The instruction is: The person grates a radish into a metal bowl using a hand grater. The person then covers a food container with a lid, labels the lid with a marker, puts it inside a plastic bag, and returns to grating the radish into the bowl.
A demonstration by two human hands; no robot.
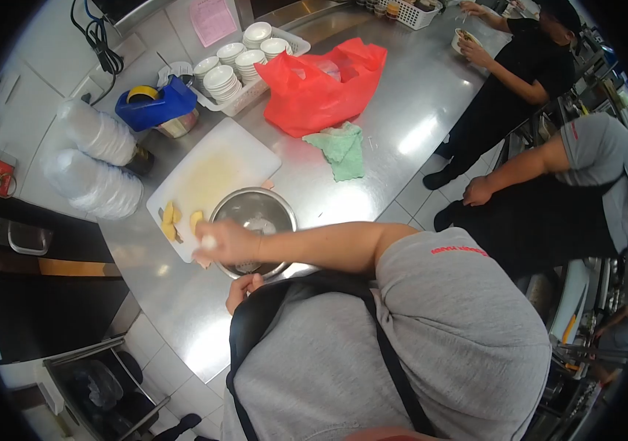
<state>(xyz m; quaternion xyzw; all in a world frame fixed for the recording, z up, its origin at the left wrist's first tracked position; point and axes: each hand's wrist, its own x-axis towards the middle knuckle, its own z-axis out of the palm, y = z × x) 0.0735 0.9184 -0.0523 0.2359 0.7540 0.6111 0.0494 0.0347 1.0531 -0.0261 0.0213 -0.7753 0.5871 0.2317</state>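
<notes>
- The left hand (240, 294) is by the near rim of the metal bowl, close to the front edge of the surface (182, 316). Its fingers are bent, but the black apron (259, 320) hides much of it, so one cannot tell if it grips the rim.
- The metal bowl (277, 209) sits by the front edge of the surface, next to the cutting board. Something whitish lies inside.
- The right hand (232, 244) is over the bowl's left side. It is blurry, with its fingers curled around a small pale thing (208, 242). What that is cannot be told.
- Some yellow pieces (170, 222) lie on the near left corner of the white cutting board (229, 151).
- Two tall stacks of white tubs (94, 180) in clear plastic are at the left, near the wall edge of the surface.
- A green cloth (343, 151) lies crumpled past the bowl, touching the red bag (321, 92).
- A blue bag (141, 110) with a yellow ring on it stands at the wall edge.
- Behind the board, a white basket (248, 95) holds piles of little white dishes (222, 81).
- Far along the surface, a person in black (534, 59) holds a white bowl (464, 42).
</notes>
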